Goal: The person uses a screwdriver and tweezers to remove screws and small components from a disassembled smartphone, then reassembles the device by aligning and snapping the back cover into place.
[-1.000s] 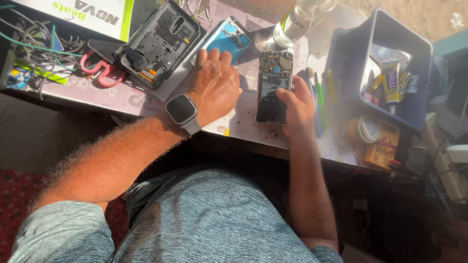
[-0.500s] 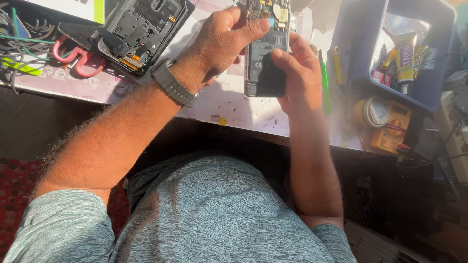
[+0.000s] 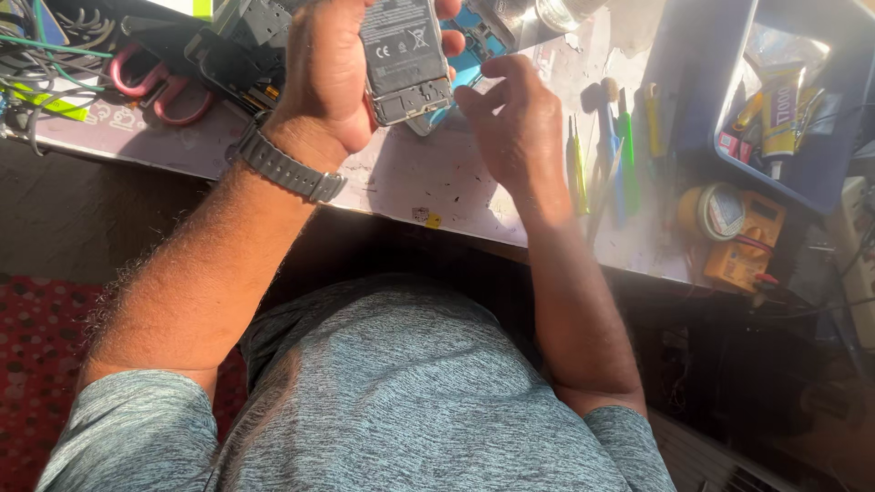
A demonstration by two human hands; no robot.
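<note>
My left hand [image 3: 333,77] grips an opened phone [image 3: 406,59] with its grey battery side facing me, lifted above the pale worktable [image 3: 428,182]. A grey watch band sits on that wrist. My right hand [image 3: 515,123] hovers just right of the phone's lower end, fingers loosely curled and holding nothing, fingertips close to the phone's bottom corner. A blue phone part [image 3: 478,46] lies on the table behind the held phone.
A black phone frame [image 3: 241,46] and pink-handled pliers [image 3: 150,82] lie at the left, among wires. Thin green, yellow and blue tools [image 3: 620,146] lie to the right. A blue bin [image 3: 784,100] holds tubes; a tape roll [image 3: 715,211] and yellow meter [image 3: 752,246] sit near the edge.
My left hand left the table, took the phone from my right hand and turned it over. My right hand let go and now hovers beside it.
</note>
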